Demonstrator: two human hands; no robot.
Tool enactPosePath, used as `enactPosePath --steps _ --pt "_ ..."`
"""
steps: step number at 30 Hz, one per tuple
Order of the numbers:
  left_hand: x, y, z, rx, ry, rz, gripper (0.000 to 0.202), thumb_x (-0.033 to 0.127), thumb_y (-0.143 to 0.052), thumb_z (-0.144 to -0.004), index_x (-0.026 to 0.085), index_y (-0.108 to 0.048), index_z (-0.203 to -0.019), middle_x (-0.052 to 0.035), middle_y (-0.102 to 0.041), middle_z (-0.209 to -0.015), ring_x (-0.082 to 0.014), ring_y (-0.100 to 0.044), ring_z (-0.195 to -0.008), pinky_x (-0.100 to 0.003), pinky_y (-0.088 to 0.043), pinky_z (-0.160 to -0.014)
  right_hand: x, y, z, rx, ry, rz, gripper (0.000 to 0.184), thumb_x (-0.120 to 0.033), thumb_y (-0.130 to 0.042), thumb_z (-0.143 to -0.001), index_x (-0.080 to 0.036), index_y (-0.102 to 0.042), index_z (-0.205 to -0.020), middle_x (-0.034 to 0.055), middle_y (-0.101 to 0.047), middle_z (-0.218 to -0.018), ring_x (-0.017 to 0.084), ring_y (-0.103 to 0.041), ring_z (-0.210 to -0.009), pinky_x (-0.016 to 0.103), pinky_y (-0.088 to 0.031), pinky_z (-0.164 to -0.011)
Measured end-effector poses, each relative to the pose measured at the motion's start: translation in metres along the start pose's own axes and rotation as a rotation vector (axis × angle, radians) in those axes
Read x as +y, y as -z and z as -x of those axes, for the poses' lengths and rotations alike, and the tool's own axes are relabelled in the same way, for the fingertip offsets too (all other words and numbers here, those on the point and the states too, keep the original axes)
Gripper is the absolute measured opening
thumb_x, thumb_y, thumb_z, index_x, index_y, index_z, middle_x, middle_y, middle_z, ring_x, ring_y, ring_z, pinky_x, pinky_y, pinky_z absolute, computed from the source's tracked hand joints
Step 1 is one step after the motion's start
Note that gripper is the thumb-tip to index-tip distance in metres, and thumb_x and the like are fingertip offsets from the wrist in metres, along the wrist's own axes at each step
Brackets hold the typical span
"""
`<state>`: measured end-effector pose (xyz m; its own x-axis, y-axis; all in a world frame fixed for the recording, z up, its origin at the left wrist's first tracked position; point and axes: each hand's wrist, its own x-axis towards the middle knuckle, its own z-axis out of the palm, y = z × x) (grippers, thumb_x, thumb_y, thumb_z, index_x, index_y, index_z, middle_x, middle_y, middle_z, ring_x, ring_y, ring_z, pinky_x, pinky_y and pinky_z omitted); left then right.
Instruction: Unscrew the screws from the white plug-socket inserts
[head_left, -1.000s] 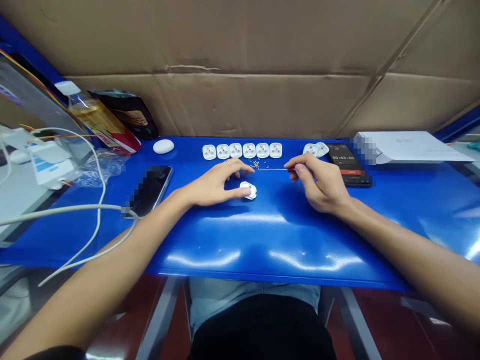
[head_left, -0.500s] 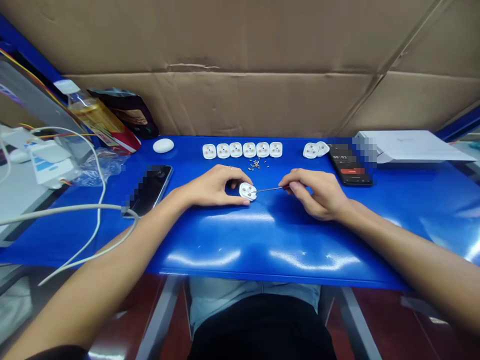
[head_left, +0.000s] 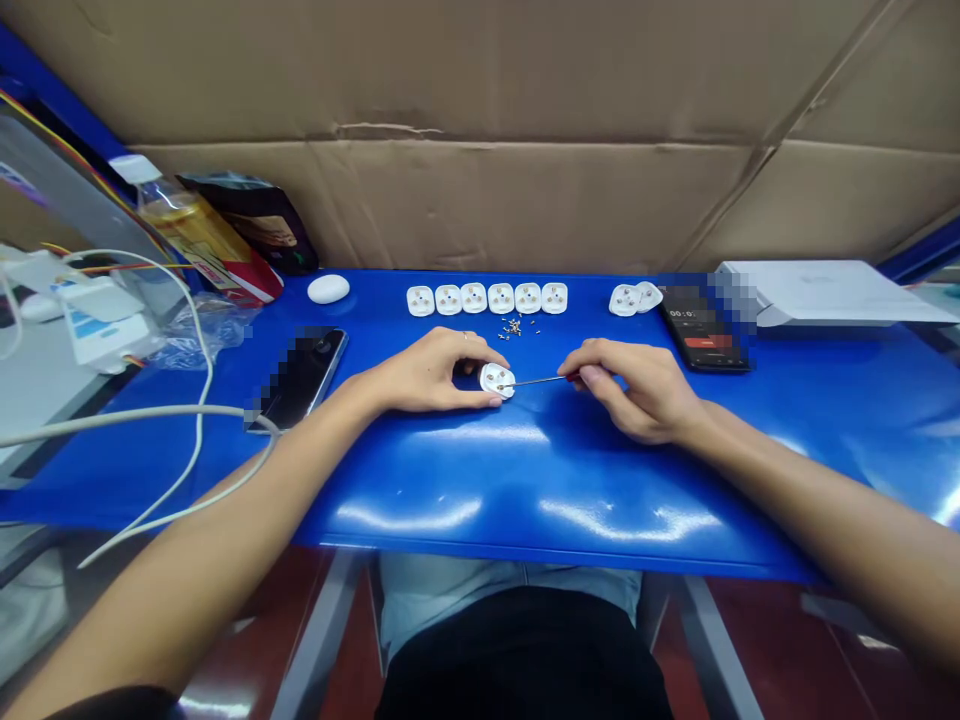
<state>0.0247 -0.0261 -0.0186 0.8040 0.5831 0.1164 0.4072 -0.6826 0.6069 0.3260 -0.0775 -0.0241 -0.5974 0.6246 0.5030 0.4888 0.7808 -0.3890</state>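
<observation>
Between the thumb and fingers of my left hand [head_left: 439, 370] is a small white plug housing [head_left: 496, 379] with brass-coloured metal parts inside, close to the blue tabletop. My right hand [head_left: 637, 388] grips a thin screwdriver [head_left: 540, 380] by its red handle, most of which the fingers hide. The shaft points left and its tip meets the open face of the housing. Beyond my hands lies a small pile of screws [head_left: 513, 327]. Behind the pile, several similar white plug housings [head_left: 500, 298] stand in a row.
Two more white pieces [head_left: 624, 300] lie at the back right, beside a phone [head_left: 701, 330] showing a timer. A white box [head_left: 817, 290] is at far right. On the left are another phone [head_left: 307, 375], a white oval case [head_left: 328, 289], a bottle [head_left: 202, 235] and a looping cable [head_left: 199, 420].
The screwdriver tip has shifted slightly left, further over the housing. Both hands keep nearly the same place and hold.
</observation>
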Motion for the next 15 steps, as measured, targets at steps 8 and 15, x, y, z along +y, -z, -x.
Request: enactPosePath --steps 8,15 --pt "0.0013 -0.0005 -0.0006 0.001 -0.018 -0.011 0.042 0.051 -0.075 -0.095 0.022 -0.08 -0.125 -0.0071 -0.077 -0.1 -0.02 -0.067 -0.087 -0.029 -0.049 -0.077 -0.0033 -0.0007 -0.0045 0.02 -0.131 -0.055 0.018 -0.024 -0.051 -0.106 -0.023 -0.069 -0.103 0.0035 -0.08 -0.087 0.018 -0.072 -0.066 0.031 -0.054 -0.064" --pt "0.0041 -0.0016 -0.0006 -0.019 -0.052 0.007 0.036 0.048 -0.075 -0.096 0.02 -0.08 -0.119 -0.0068 -0.077 -0.099 -0.0199 -0.066 -0.086 -0.03 -0.048 -0.077 -0.0029 -0.001 -0.0054 0.034 -0.174 -0.07 0.012 -0.03 -0.063 -0.104 -0.025 -0.072 -0.109 0.0039 -0.081 -0.097 0.021 -0.075 -0.078 0.033 -0.057 -0.071"
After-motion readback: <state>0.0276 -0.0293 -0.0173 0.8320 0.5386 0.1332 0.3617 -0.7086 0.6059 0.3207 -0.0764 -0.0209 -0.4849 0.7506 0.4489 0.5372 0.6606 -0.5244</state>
